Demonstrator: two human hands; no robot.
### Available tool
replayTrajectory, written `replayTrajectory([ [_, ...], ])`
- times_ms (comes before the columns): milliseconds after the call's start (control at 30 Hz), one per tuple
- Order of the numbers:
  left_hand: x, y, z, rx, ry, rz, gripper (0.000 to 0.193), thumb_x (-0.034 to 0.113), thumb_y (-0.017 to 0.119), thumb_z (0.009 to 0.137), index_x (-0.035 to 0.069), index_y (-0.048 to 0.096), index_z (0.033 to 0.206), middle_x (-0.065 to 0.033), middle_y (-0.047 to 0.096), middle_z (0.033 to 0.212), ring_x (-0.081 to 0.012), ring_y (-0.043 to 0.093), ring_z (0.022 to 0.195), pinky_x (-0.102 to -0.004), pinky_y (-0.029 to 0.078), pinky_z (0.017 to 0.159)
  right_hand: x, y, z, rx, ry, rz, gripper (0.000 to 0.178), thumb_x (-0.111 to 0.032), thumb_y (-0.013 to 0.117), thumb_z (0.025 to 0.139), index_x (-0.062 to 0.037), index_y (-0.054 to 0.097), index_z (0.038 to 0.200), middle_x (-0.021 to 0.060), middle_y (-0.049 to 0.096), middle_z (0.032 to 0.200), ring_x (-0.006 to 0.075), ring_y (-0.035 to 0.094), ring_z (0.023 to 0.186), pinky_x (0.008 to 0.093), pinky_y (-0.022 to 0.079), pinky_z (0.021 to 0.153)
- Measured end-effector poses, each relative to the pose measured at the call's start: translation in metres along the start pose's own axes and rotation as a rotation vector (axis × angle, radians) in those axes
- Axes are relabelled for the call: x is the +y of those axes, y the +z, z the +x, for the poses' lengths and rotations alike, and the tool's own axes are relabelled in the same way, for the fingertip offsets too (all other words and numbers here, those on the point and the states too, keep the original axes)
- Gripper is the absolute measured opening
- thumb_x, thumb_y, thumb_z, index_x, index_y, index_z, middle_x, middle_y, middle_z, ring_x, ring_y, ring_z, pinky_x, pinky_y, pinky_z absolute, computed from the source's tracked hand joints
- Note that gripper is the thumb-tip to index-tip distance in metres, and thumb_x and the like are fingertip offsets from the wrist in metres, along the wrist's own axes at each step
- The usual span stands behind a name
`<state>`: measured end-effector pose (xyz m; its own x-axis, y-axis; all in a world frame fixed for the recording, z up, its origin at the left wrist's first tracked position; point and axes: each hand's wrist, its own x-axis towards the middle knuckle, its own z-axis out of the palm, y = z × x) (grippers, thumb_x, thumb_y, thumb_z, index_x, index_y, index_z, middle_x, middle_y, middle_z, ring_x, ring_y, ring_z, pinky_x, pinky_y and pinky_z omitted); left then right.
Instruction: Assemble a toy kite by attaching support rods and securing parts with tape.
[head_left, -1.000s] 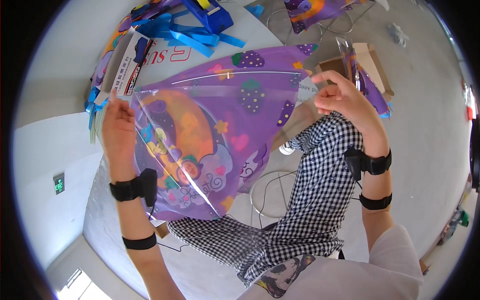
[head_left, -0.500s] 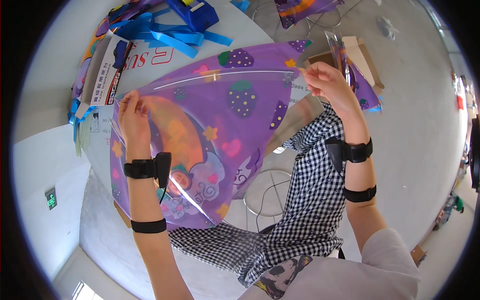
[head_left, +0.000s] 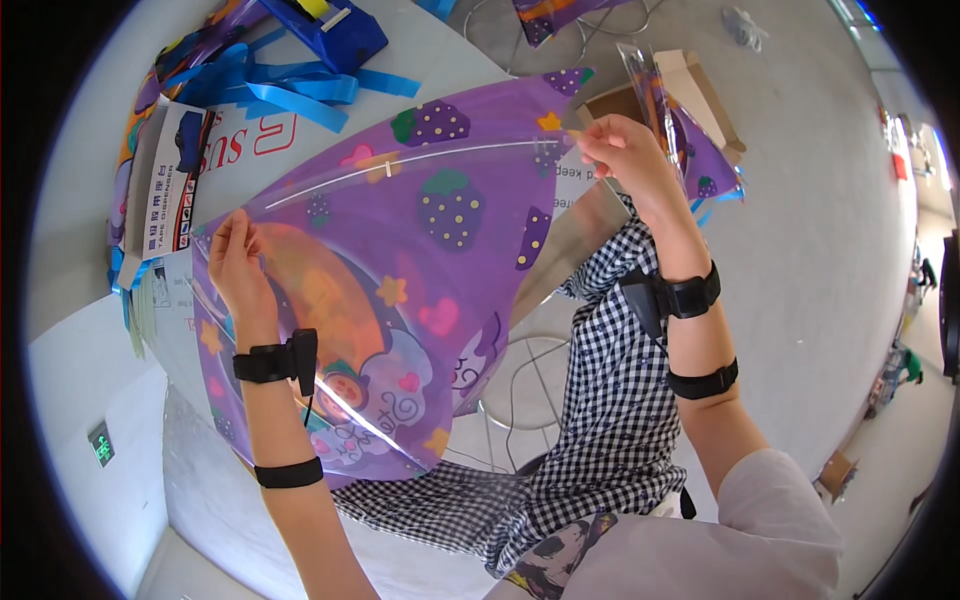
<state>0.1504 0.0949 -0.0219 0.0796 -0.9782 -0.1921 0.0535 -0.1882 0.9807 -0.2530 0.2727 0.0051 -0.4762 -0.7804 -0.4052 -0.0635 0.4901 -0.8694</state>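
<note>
- Head view: patterned purple sheet (white rod across it) overhangs table's right edge.
- Left hand: fingertips together, grip unclear.
- Right hand: pinched at sheet's edge.

Bright indoor light, white glare on the purple sheet, strong fisheye bending, blackened corners

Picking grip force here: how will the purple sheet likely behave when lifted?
The sheet is probably light for its size, since it looks film-thin. It will likely bend easily, but less so along the thin white rod running across its upper part. Its glossy highlights suggest it may be slippery.
</note>
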Motion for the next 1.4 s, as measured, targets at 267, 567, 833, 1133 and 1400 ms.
replayTrajectory([
  [267, -0.007, -0.009, 0.003, 0.080, 0.051, 0.154, 0.014, 0.018, 0.070, 0.088, 0.005, 0.066, 0.091, 0.0039, 0.059, 0.078, -0.0037, 0.048, 0.066, -0.0191, 0.036, 0.059, 0.016, 0.023, 0.013, 0.095, -0.135, -0.085, 0.025, -0.012, 0.067, 0.084, -0.0014, 0.054, 0.103, 0.0083, 0.063, 0.087, 0.0140, 0.061, 0.073, 0.0278, 0.049, 0.064],
  [567, -0.021, -0.010, 0.010, 0.166, 0.157, 0.419, 0.021, 0.017, 0.075, 0.082, -0.002, 0.069, 0.088, -0.0007, 0.063, 0.079, -0.0092, 0.055, 0.072, -0.0227, 0.044, 0.066, 0.032, 0.027, 0.023, 0.178, -0.291, -0.247, 0.026, -0.010, 0.069, 0.083, -0.0011, 0.052, 0.100, 0.0094, 0.062, 0.083, 0.0164, 0.062, 0.073, 0.0279, 0.050, 0.065],
  [833, -0.019, 0.010, 0.008, 0.192, 0.183, 0.513, 0.022, 0.017, 0.076, 0.081, -0.003, 0.069, 0.088, -0.0050, 0.067, 0.083, -0.0122, 0.059, 0.074, -0.0249, 0.047, 0.070, 0.033, 0.028, 0.026, 0.213, -0.237, -0.308, 0.026, -0.009, 0.069, 0.082, -0.0005, 0.051, 0.100, 0.0109, 0.063, 0.085, 0.0203, 0.063, 0.076, 0.0303, 0.051, 0.069],
  [1133, -0.024, 0.009, 0.016, 0.239, 0.174, 0.674, 0.024, 0.022, 0.076, 0.081, -0.001, 0.070, 0.086, -0.0064, 0.068, 0.081, -0.0149, 0.061, 0.074, -0.0280, 0.048, 0.069, 0.030, 0.033, 0.023, 0.234, -0.299, -0.345, 0.027, -0.009, 0.069, 0.082, -0.0007, 0.051, 0.100, 0.0114, 0.063, 0.085, 0.0221, 0.063, 0.077, 0.0320, 0.050, 0.071],
  [1400, -0.027, 0.009, 0.017, 0.248, 0.181, 0.696, 0.024, 0.024, 0.076, 0.080, 0.000, 0.070, 0.085, -0.0055, 0.068, 0.080, -0.0149, 0.061, 0.073, -0.0281, 0.048, 0.068, 0.026, 0.034, 0.018, 0.267, -0.373, -0.393, 0.025, -0.008, 0.069, 0.082, -0.0009, 0.051, 0.099, 0.0109, 0.062, 0.083, 0.0214, 0.063, 0.075, 0.0312, 0.050, 0.068],
])
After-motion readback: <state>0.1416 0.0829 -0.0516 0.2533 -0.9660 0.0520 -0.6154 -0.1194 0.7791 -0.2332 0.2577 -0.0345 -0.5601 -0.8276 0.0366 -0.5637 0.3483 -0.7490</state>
